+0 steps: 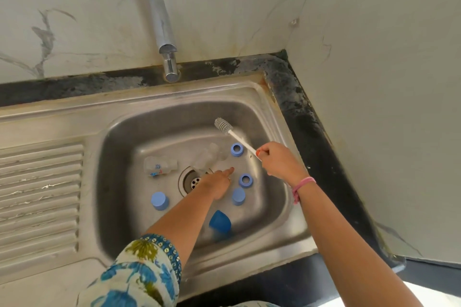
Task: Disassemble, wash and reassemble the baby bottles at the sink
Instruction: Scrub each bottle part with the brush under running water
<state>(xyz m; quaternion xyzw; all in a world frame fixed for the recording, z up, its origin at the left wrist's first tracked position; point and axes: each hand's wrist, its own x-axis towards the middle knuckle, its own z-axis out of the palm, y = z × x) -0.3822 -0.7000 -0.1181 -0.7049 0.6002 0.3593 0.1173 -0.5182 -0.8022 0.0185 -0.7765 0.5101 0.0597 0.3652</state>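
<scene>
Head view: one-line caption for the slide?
Right hand grips a bottle brush while the open left hand reaches among blue rings and caps in the steel sink.

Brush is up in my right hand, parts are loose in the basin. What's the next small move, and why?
Probably close the left hand on the clear bottle lying just past its fingertips. The right hand already grips the bottle brush, and the rings and caps lie apart from the bottles, so scrubbing can start.

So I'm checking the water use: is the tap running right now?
No, no stream falls from the tap into the sink.
</scene>
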